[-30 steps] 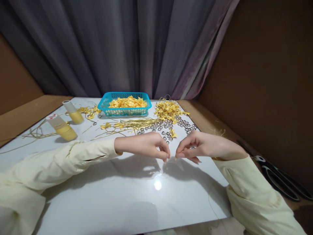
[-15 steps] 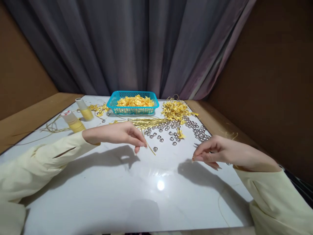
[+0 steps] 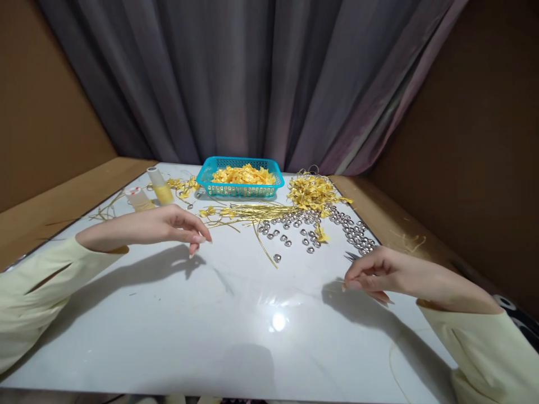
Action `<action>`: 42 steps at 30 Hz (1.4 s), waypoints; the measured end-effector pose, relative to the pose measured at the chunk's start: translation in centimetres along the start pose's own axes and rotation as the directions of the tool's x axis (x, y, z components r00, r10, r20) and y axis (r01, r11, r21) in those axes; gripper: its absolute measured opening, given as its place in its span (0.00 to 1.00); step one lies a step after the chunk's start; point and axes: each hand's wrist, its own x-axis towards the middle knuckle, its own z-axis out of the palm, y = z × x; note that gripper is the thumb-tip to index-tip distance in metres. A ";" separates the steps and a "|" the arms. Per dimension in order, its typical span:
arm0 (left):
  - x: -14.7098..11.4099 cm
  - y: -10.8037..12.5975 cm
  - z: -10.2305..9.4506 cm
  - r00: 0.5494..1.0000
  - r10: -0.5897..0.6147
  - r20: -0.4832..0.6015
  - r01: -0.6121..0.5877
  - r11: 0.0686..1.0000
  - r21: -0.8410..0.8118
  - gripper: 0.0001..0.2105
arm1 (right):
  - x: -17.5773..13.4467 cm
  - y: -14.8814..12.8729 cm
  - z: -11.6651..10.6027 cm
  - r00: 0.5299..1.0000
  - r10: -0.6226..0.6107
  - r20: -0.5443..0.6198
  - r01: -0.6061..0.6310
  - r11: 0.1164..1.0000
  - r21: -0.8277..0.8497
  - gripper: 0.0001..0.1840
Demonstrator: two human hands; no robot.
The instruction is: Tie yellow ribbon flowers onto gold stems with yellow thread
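Left hand (image 3: 162, 227) has drawn away from right hand (image 3: 389, 272); both pinch, on what I cannot tell

I've got the left sleeve (image 3: 37, 314) at 8 o'clock: long, loose, pale cream-yellow, creased, with a dark slit running toward the cuff (image 3: 101, 250), whose underside looks brownish. Right sleeve (image 3: 497, 353) at 4 o'clock: same colour, roomy cut, deep folds, cut off at the edge of my view. Left hand (image 3: 173, 224) and right hand (image 3: 382, 270) bare, fingers slim, some nails past the fingertips. Fabric type: can't tell.
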 end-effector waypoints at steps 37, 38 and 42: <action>11.4 12.1 10.3 0.753 0.479 0.452 -0.233 0.836 -0.497 0.16 | -2.3 -3.0 0.3 0.998 -0.009 -0.057 -0.006 0.967 -0.254 0.27; 11.3 11.8 10.1 0.758 0.476 0.446 -0.232 0.836 -0.497 0.17 | -2.2 -2.8 0.3 1.000 -0.018 -0.026 0.010 0.961 -0.277 0.28; 10.2 10.4 9.0 0.773 0.466 0.429 -0.224 0.835 -0.503 0.18 | -1.8 -2.3 0.1 0.999 -0.044 0.013 0.046 0.946 -0.322 0.29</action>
